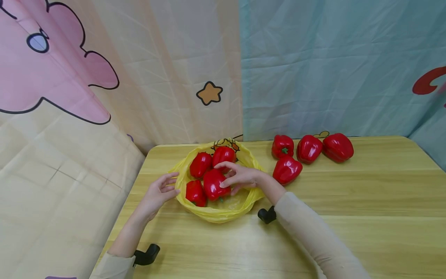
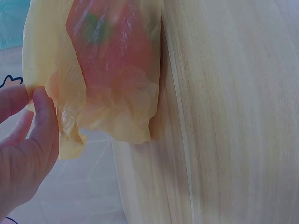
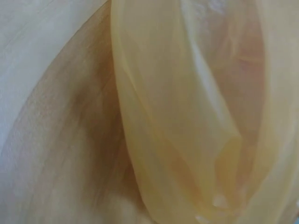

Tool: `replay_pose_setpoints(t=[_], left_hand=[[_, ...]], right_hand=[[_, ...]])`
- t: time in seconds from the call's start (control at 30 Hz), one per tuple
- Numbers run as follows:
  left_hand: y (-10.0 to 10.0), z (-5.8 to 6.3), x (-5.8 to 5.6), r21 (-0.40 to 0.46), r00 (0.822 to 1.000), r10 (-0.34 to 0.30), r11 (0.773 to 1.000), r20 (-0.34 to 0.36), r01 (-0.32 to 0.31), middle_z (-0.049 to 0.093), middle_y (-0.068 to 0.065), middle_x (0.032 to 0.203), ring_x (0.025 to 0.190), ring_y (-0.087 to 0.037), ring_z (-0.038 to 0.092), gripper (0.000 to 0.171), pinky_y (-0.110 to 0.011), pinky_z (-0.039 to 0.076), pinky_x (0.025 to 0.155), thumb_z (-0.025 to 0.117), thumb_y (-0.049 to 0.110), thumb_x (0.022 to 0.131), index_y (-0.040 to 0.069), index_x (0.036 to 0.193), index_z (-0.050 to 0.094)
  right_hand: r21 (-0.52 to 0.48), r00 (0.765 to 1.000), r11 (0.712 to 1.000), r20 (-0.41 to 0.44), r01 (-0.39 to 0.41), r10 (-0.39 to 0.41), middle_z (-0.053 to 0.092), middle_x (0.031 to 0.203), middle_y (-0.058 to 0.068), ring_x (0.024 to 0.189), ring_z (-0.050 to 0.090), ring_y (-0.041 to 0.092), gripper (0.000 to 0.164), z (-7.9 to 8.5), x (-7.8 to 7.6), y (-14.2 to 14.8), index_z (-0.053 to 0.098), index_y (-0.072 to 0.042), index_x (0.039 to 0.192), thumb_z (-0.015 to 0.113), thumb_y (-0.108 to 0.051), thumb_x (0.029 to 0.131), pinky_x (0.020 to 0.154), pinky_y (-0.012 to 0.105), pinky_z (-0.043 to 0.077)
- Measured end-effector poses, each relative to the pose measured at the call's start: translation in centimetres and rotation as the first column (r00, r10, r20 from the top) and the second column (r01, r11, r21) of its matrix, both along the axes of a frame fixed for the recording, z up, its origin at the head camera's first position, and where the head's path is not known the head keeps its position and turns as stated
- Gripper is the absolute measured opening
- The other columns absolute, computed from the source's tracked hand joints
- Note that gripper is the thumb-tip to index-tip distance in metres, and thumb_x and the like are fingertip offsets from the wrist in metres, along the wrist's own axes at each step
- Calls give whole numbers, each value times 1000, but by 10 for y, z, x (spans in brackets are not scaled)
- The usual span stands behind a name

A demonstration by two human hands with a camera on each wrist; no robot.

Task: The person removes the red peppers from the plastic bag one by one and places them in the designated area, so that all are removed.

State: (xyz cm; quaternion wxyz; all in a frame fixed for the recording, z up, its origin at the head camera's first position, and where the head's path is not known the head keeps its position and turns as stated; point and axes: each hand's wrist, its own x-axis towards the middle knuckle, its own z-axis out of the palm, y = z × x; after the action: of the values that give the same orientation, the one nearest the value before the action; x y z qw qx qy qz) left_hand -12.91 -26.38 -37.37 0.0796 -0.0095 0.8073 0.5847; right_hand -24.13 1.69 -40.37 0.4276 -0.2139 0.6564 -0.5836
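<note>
A yellow plastic bag (image 1: 217, 217) stands on the table with its mouth spread wide and several red bell peppers inside. My left hand (image 1: 156, 195) pinches the bag's left rim between thumb and fingers. In the left wrist view, one pepper (image 2: 112, 60) with a green stem shows through the thin plastic. Reaching in over the right rim, my right hand (image 1: 244, 176) holds a red bell pepper (image 1: 213, 185), thumb on its side. Around it lie another pepper (image 1: 201, 164), one at the back (image 1: 223, 154) and one at the front left (image 1: 196, 193). The bag hides my right hand in its wrist view.
Right of the bag, several more red bell peppers lie on the wooden table (image 1: 366, 232): one (image 1: 287, 170) nearer, others (image 1: 309, 149) along the back edge. A printed curtain (image 1: 174, 77) hangs behind the table. Black wrist mounts (image 1: 148, 254) stick out from both forearms.
</note>
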Motion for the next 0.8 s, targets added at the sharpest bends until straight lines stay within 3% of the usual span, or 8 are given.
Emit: replay_pose_setpoints(t=[0.27,0.6,0.8], left_hand=[[1,1,0,11,1000,2,1000,3,-2,44,-25,129,106,-26,55,56,-24,50,82,60,-1,88,1,139,37],[1,1,1,-1,1000,8,1000,5,-8,43,-25,129,107,-29,54,55,-23,50,82,60,0,88,1,139,37],[1,2,1,1,1000,8,1000,1,-8,44,-25,129,106,-28,54,55,-23,50,82,59,-1,88,0,139,37]], right_hand=[[-11,999,999,-33,30,-31,39,127,17,112,45,30,63,8,0,6,36,-21,137,67,-12,83,75,44,54],[-32,998,998,-7,62,-63,36,130,19,115,43,32,64,20,1,14,34,-21,138,66,-9,83,77,45,53],[-59,998,996,-8,67,-68,38,129,19,113,45,33,64,28,1,19,33,-20,139,63,-5,84,81,51,50]])
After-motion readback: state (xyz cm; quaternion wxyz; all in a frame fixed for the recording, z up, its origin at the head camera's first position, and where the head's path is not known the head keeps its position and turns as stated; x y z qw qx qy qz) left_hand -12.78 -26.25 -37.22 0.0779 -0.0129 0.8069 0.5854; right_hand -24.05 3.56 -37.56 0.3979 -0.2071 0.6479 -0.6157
